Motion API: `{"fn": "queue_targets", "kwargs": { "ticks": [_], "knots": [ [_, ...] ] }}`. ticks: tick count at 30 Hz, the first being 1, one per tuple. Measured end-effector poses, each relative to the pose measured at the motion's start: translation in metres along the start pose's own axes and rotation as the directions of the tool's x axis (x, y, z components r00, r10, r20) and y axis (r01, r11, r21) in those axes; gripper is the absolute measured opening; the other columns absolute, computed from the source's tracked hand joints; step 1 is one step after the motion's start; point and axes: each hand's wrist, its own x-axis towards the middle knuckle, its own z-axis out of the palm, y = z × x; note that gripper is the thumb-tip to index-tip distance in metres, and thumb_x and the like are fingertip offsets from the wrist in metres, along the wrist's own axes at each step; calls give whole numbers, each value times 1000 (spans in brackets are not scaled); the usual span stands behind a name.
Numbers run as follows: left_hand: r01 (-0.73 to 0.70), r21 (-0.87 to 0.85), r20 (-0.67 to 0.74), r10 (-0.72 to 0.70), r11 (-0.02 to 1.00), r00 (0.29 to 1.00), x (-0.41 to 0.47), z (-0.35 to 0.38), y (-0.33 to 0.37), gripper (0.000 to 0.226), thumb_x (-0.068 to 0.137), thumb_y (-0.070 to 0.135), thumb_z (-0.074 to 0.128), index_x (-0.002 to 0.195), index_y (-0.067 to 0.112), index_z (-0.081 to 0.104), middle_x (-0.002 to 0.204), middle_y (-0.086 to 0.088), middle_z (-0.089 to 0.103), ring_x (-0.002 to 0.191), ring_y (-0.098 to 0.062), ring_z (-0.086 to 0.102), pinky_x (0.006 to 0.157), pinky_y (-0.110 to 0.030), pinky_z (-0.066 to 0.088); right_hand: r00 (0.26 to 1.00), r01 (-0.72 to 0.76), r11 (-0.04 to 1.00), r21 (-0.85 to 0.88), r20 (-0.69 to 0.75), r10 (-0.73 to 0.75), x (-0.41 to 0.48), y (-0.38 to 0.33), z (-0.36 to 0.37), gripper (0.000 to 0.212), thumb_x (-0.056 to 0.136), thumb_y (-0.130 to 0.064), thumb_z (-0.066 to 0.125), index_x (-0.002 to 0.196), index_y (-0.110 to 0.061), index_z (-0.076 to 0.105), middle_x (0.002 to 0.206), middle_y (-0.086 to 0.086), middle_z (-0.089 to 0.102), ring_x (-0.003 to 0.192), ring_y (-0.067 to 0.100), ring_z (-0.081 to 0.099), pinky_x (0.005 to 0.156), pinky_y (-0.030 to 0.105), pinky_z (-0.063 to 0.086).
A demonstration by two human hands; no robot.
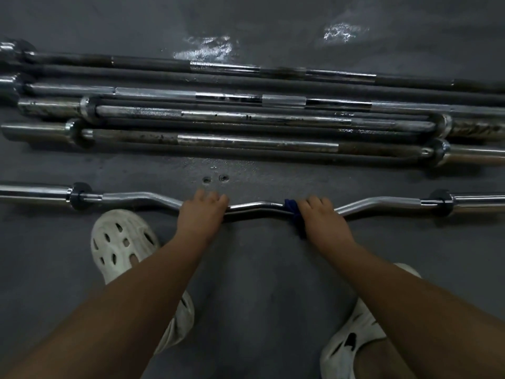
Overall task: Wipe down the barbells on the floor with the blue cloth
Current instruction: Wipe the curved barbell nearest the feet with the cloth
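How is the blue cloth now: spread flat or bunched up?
Bunched. The dark blue cloth sits wadded around the wavy chrome curl bar under the gripping right hand; only a small fold shows.

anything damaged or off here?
Yes. The nearest straight bar shows brown, pitted patches on both knurled ends, likely rust; the bar behind it has dark specks. Two small holes mark the floor just beyond the curl bar. Farther back, shiny floor patches may be wet or just glare.

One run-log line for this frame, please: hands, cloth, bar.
step: wiping curl bar | left hand: grips bar bare | right hand: holds blue cloth around bar, near middle | straight barbells: lying beyond, untouched
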Motion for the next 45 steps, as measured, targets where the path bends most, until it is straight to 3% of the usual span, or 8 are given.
{"fn": "queue_targets", "kwargs": {
  "ticks": [11, 15, 17, 20, 24, 31, 38, 45],
  "knots": [
    [98, -78, 48, -95, 992, 994, -27, -10, 33, 28, 94, 24, 52, 121, 19, 55, 121, -5, 59, 112, -28, 57, 88, -36, 48, 986, -157, 966, 205, -30, 166, -42, 22, -15, 41, 90, -20, 62, 130, -19, 52, 124, 6, 48, 113, 24, 47, 89, 36, 49],
    [54, -152, 99, -39, 987, 994, -60, -30, 80, 35, 96, 23, 48, 130, 18, 46, 131, -6, 52, 120, -29, 51, 94, -39, 43, 957, -214, 806, 552, -47, 287, -71, 9, -26, 34, 87, -15, 66, 111, -28, 45, 104, 4, 58, 88, 18, 60, 74, 32, 50],
    [31, -188, 117, -9, 982, 993, -78, -45, 103, 37, 95, 22, 49, 131, 17, 45, 133, -7, 49, 121, -29, 49, 94, -37, 43, 938, -239, 721, 650, -37, 344, -89, 5, -30, 40, 85, -16, 67, 104, -32, 36, 100, 4, 58, 82, 17, 60, 74, 38, 55],
    [1, -232, 86, 19, 973, 996, -101, -72, 132, 41, 94, 23, 54, 132, 16, 44, 134, -8, 47, 124, -28, 47, 96, -36, 43, 912, -291, 718, 633, -42, 407, -117, 8, -39, 36, 82, -21, 68, 102, -28, 38, 105, 7, 56, 86, 24, 60, 77, 45, 55],
    [-54, -260, 24, 63, 964, 998, -131, -95, 160, 41, 92, 24, 58, 130, 15, 44, 132, -8, 46, 124, -29, 46, 94, -36, 43, 892, -309, 737, 601, -86, 444, -156, 16, -53, 28, 83, -20, 66, 98, -23, 44, 109, 9, 52, 85, 25, 56, 71, 35, 47],
    [-165, -276, -5, 170, 947, 985, -138, -105, 188, 42, 92, 23, 55, 131, 15, 42, 132, -9, 44, 123, -30, 45, 94, -39, 43, 851, -330, 718, 612, -135, 507, -179, 39, -66, 30, 83, -15, 63, 112, -17, 53, 115, 8, 43, 93, 31, 56, 85, 41, 51],
    [-229, -258, 45, 248, 939, 968, -90, -92, 212, 42, 91, 25, 54, 131, 15, 45, 133, -8, 46, 122, -30, 46, 95, -39, 42, 773, -379, 588, 715, -105, 626, -156, 90, -57, 31, 86, -15, 60, 103, -28, 38, 104, 5, 55, 88, 26, 59, 76, 41, 53],
    [-315, -263, -20, 321, 912, 947, -23, -70, 247, 61, 85, 34, 58, 141, 21, 37, 148, -2, 37, 132, -24, 39, 102, -40, 39, 668, -458, 595, 660, -186, 720, -96, 175, -45, 12, 85, -11, 62, 93, -16, 55, 122, 14, 47, 104, 35, 54, 92, 36, 44]
  ]
}}
